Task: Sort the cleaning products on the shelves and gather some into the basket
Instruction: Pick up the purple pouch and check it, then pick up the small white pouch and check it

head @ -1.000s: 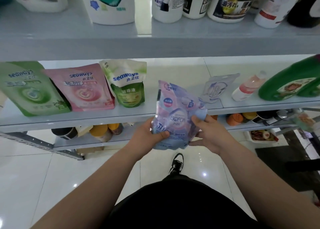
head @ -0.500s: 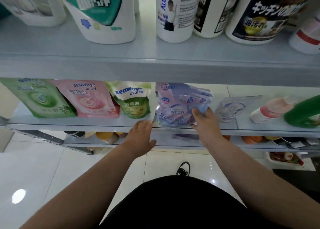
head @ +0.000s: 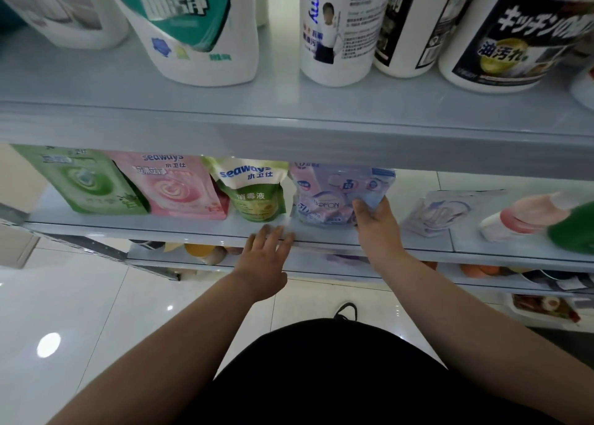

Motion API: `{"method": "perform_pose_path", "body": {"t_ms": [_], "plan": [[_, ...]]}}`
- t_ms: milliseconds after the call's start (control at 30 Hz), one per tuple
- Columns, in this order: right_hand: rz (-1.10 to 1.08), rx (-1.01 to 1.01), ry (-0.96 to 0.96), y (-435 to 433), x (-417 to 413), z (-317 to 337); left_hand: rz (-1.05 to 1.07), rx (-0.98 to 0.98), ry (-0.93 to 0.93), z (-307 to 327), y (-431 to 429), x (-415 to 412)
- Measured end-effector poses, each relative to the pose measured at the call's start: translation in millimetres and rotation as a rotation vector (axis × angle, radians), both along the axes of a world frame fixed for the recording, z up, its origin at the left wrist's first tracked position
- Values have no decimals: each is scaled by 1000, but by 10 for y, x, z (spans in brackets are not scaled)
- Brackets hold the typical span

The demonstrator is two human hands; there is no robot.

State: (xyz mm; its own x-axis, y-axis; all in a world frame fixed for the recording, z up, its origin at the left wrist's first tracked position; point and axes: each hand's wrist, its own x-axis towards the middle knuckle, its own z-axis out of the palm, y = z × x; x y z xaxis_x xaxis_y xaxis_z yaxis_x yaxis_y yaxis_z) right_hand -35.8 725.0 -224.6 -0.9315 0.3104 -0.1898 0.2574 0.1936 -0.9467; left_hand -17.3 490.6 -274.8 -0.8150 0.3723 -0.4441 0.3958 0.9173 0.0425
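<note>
Item: lilac pouch point(head: 334, 196), frame centre, now standing on the middle shelf point(head: 193, 228) just right of the small green pouch point(head: 254, 193); a second ago we held it in both hands out in front of the shelf edge. Our right hand point(head: 374, 218) pinches its lower right corner between thumb and fingers, while our left hand point(head: 263, 254) has let go and lies with straight, spread fingers on the shelf's front lip, holding nothing. We judge this pouch sorted into the row, pending release; no basket is in view.
</note>
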Motion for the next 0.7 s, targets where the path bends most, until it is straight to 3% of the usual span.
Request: {"method": "perform_pose_path", "body": {"t_ms": [233,533,700], "plan": [[29,54,-171,76,109,66,-5,64,-55,130,-19,56],[250,358,-331,105,820,36,-108,139,-1,383,96,354],[529,797,-342,229,1316,92,-170,196,-21,361,268,606]]}}
